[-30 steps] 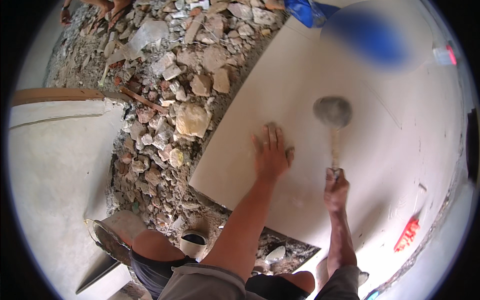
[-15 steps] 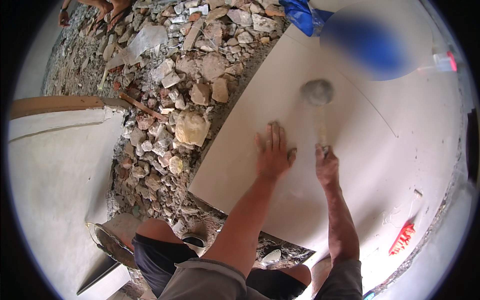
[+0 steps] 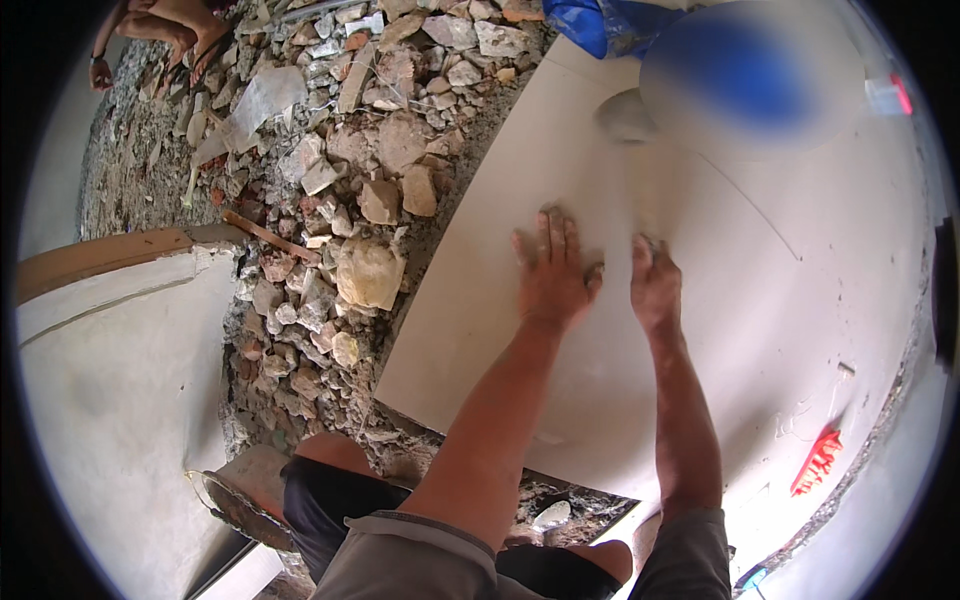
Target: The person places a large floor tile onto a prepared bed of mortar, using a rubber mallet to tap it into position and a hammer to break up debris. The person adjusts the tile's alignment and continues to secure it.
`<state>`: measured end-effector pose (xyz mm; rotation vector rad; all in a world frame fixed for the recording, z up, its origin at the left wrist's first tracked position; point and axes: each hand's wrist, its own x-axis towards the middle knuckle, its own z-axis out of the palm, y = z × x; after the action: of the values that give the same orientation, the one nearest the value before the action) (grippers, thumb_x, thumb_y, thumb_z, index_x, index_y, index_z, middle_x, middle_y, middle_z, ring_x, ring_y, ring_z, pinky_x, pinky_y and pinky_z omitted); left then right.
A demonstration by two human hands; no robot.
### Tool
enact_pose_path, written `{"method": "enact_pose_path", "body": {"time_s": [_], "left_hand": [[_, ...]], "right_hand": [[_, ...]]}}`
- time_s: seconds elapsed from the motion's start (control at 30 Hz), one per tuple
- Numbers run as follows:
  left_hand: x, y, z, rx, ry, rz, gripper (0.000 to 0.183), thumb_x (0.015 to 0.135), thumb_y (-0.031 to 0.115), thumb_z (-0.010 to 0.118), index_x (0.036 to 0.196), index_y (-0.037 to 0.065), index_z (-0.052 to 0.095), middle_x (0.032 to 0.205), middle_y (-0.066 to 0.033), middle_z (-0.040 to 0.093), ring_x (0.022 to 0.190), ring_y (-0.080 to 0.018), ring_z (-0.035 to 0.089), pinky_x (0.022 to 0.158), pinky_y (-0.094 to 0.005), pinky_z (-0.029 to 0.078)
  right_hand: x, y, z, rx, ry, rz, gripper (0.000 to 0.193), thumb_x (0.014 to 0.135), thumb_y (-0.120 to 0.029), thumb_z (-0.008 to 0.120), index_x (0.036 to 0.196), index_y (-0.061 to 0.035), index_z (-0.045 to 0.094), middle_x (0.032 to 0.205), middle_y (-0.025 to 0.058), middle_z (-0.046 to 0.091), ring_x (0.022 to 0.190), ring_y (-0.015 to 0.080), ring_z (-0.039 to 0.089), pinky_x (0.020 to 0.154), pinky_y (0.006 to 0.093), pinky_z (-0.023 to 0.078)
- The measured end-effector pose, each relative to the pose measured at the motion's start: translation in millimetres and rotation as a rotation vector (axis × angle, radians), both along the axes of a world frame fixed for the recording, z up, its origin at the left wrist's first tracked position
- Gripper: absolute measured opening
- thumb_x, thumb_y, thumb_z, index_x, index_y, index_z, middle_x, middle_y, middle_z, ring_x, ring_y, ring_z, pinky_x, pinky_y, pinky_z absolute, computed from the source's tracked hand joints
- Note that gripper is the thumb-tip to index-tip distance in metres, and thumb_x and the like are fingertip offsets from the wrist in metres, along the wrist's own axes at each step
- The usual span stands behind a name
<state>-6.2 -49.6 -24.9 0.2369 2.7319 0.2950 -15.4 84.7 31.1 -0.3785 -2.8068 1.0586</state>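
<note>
My left hand [image 3: 553, 280] lies flat with its fingers spread on a large white tile [image 3: 470, 340]. Beside it, my right hand [image 3: 656, 284] is closed around the pale handle of a mallet [image 3: 627, 118]. The mallet's rounded dark-grey head is over the far part of the tile and is smeared by motion. Whether the head touches the tile I cannot tell. The blurred patch at the upper right partly covers the head.
Broken stones and rubble [image 3: 370, 200] run along the tile's left edge. At the lower left stands a bucket [image 3: 235, 495]. A red object with string [image 3: 818, 462] lies at the right. A person [image 3: 165, 30] squats far left; someone in blue [image 3: 590, 25] is at the far right.
Both my hands have moved farther forward over the tile, the right with the mallet. The view has shifted slightly.
</note>
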Motion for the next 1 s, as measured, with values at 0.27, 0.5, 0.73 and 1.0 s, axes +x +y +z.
{"method": "enact_pose_path", "body": {"time_s": [0.27, 0.5, 0.73, 1.0], "left_hand": [[-2.8, 0.5, 3.7, -0.034, -0.025, -0.019, 0.079, 0.094, 0.051, 0.035, 0.15, 0.001, 0.012, 0.158, -0.0168, 0.007, 0.147, -0.0306, 0.001, 0.114, -0.061, 0.0], [-2.9, 0.2, 2.0, -0.034, -0.031, -0.02, 0.079, 0.094, 0.051, 0.035, 0.15, 0.001, 0.012, 0.158, -0.016, 0.007, 0.147, -0.0313, 0.003, 0.114, -0.0617, 0.002], [0.4, -0.4, -2.2, -0.033, -0.009, -0.024, 0.082, 0.093, 0.052, 0.037, 0.15, 0.0, 0.011, 0.158, -0.0168, 0.004, 0.146, -0.0331, 0.002, 0.113, -0.0618, 0.0], [2.1, 0.8, -7.9, -0.011, -0.016, 0.006, 0.084, 0.091, 0.05, 0.042, 0.149, -0.003, 0.013, 0.157, -0.0209, 0.008, 0.146, -0.0356, 0.004, 0.113, -0.0623, 0.002]], "right_hand": [[-9.1, -14.5, 2.2, -0.053, -0.239, 0.017, 0.041, 0.095, -0.041, 0.054, 0.092, 0.0, 0.058, 0.072, 0.0198, 0.065, 0.069, 0.0387, 0.064, 0.063, 0.0455, 0.05], [-9.4, -20.3, -0.2, -0.207, -0.152, -0.005, 0.042, 0.094, -0.042, 0.056, 0.084, -0.0014, 0.056, 0.065, 0.0182, 0.063, 0.063, 0.0384, 0.064, 0.057, 0.0453, 0.05], [-7.9, -13.6, 2.8, -0.139, -0.116, 0.051, 0.041, 0.092, -0.041, 0.059, 0.079, -0.0029, 0.054, 0.063, 0.0181, 0.061, 0.059, 0.0389, 0.062, 0.053, 0.0435, 0.049], [10.6, 9.1, 10.9, -0.132, -0.044, 0.051, 0.041, 0.094, -0.041, 0.055, 0.083, -0.0023, 0.054, 0.062, 0.0161, 0.061, 0.059, 0.0381, 0.061, 0.053, 0.0438, 0.049]]}}
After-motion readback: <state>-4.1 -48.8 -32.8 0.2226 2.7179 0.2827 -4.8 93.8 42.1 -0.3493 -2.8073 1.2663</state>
